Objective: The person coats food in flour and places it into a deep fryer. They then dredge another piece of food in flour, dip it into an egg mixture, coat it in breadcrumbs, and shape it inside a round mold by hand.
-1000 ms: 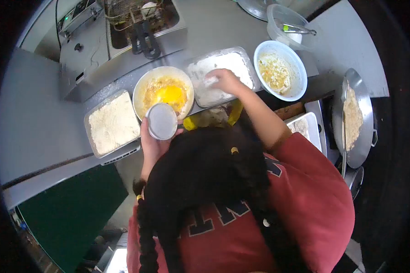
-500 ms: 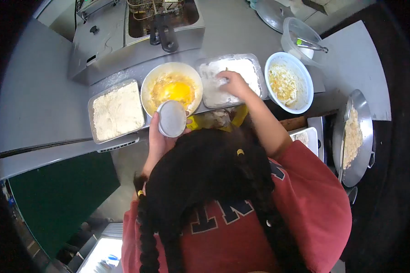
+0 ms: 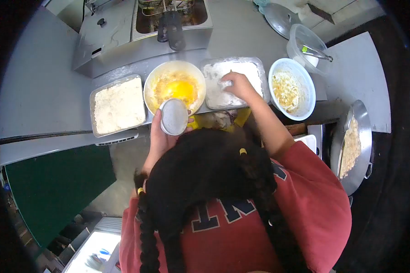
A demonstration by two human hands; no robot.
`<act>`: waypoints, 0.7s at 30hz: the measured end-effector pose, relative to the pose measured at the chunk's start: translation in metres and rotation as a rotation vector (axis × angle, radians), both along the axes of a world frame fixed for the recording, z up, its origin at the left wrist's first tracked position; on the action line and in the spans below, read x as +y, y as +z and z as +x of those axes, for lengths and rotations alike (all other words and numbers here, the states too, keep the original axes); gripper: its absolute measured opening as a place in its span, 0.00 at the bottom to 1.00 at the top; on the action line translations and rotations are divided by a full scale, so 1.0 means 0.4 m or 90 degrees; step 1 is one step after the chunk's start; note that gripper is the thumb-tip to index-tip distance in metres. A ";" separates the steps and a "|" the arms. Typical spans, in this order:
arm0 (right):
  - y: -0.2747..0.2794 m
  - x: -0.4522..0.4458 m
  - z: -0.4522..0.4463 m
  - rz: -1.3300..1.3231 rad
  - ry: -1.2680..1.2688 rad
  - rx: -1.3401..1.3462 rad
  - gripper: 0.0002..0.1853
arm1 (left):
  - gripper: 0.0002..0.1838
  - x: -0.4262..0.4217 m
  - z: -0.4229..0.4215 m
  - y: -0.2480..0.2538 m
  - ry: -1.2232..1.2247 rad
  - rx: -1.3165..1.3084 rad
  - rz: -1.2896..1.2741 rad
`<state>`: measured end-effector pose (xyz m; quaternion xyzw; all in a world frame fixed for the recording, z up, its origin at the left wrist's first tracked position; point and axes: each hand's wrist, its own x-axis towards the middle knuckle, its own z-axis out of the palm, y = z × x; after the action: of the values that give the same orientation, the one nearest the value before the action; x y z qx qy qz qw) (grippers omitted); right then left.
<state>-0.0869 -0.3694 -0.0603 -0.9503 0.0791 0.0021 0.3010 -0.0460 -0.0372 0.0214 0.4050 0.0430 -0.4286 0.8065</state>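
Note:
My left hand [image 3: 161,136] is wrapped round a small pale round container [image 3: 174,117], held at the near rim of a cream bowl [image 3: 149,82] with yellow egg mixture. Over a metal tray [image 3: 263,73] of white powder, my right hand [image 3: 234,85] has its fingers bent together, with something white and powdery at the fingertips that I cannot make out. A tray [image 3: 94,116] of off-white crumbs lies left of the cream bowl. To the right of the powder tray stands a pale blue bowl [image 3: 312,91] with a yellow and white shredded mix.
A fryer [image 3: 136,54] with black basket handles [image 3: 171,32] stands behind the bowls. At the back right are a metal lid [image 3: 280,19] and a clear tub [image 3: 296,50] with tongs [image 3: 318,53]. A large wok [image 3: 364,157] holds crumbly food at the right.
The view has shifted, so the counter items sit further right in it. My right hand stays over the powder, its fingers drawn in a little. My left hand still holds the container.

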 end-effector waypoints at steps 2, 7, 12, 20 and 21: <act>0.043 -0.021 -0.008 0.188 -0.003 -0.008 0.28 | 0.38 0.003 -0.001 0.004 0.002 0.008 0.028; 0.032 -0.036 -0.021 0.082 -0.003 -0.003 0.29 | 0.38 0.016 0.017 -0.011 0.010 -0.005 0.016; 0.009 0.064 0.013 -0.067 0.013 0.027 0.27 | 0.36 0.008 0.020 -0.007 0.008 0.000 0.000; 0.088 -0.007 -0.016 0.063 0.014 0.038 0.31 | 0.39 0.024 0.039 -0.016 0.002 -0.021 0.030; 0.084 0.004 -0.014 0.062 0.014 0.036 0.31 | 0.39 0.024 0.042 -0.016 0.011 -0.015 0.048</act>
<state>-0.0926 -0.3679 -0.0267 -0.9349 0.0769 0.0363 0.3447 -0.0293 -0.0276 0.0151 0.4397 0.0532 -0.4150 0.7947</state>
